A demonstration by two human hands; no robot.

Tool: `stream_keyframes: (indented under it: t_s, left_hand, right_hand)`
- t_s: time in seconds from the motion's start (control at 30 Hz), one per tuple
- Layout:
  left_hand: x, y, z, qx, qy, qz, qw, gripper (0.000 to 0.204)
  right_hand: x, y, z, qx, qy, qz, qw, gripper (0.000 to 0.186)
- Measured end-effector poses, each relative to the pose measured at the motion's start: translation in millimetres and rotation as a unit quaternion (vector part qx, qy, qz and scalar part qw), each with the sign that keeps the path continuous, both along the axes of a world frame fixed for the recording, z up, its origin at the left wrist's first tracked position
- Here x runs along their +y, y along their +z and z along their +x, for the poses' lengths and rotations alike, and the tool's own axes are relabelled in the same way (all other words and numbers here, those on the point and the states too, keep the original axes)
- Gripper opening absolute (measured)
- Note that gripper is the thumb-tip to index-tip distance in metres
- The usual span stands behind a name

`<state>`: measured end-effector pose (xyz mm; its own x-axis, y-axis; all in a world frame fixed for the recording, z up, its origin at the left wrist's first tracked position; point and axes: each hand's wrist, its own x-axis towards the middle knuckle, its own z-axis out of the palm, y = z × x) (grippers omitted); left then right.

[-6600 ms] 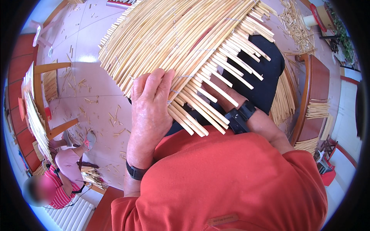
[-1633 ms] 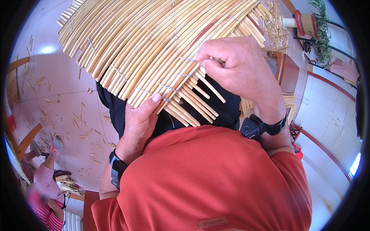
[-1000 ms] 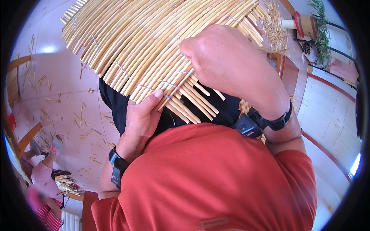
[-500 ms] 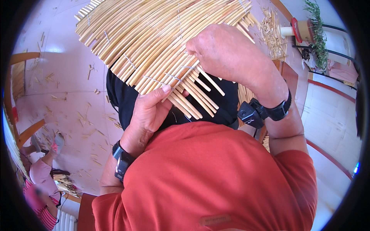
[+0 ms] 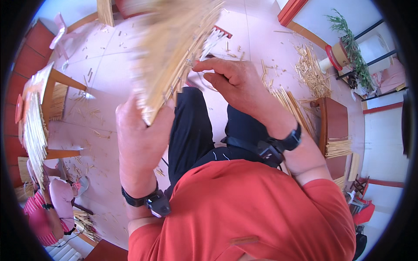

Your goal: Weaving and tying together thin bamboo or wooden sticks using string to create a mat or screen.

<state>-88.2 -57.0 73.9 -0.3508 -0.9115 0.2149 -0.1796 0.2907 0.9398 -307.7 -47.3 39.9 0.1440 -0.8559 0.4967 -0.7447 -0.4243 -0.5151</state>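
Note:
A mat of pale yellow reed stalks (image 5: 161,56), tied across with thin wire or cord, stands tilted up on edge and is blurred by motion. My left hand (image 5: 141,137) grips its near lower corner, the fingers partly hidden behind the stalks. At the mat's right edge is my right hand (image 5: 237,80), its index finger stretched toward the ties and its thumb slightly apart below. I cannot make out whether the fingertip touches the mat or a tie.
On the right stands a brown wooden bench (image 5: 337,122) with bundled stalks. Loose stalk pieces (image 5: 313,71) lie heaped on the floor beyond it. At left are a wooden table (image 5: 48,95) with another mat and a seated person (image 5: 48,213) in pink.
The mat has swung from lying across my lap to tilted upright at the left. My left hand has risen with it. My right hand has shifted down and left, its fingers opening out.

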Motion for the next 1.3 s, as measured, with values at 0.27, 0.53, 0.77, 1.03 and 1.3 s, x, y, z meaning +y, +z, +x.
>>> stream_keyframes:
  t_s: [0.27,0.53,0.77,1.03,1.3]
  left_hand:
    - [36,-52,-66,-0.356,0.031,-0.364,0.86,0.046]
    - [48,-66,-53,-0.414,-0.117,-0.251,0.867,0.073]
    - [40,-77,-50,-0.464,-0.115,-0.162,0.863,0.075]
    - [38,-87,-47,-0.471,-0.094,-0.183,0.858,0.077]
    - [33,-76,-54,-0.421,-0.087,-0.136,0.892,0.066]
  right_hand:
    - [22,-143,0,-0.752,0.097,0.236,0.608,0.018]
    - [76,-168,-24,-0.718,0.021,0.271,0.641,0.018]
    - [84,-168,-26,-0.689,0.023,0.282,0.667,0.019]
    - [81,-171,-23,-0.68,0.03,0.295,0.671,0.02]
    - [80,-173,-23,-0.674,0.034,0.303,0.673,0.021]
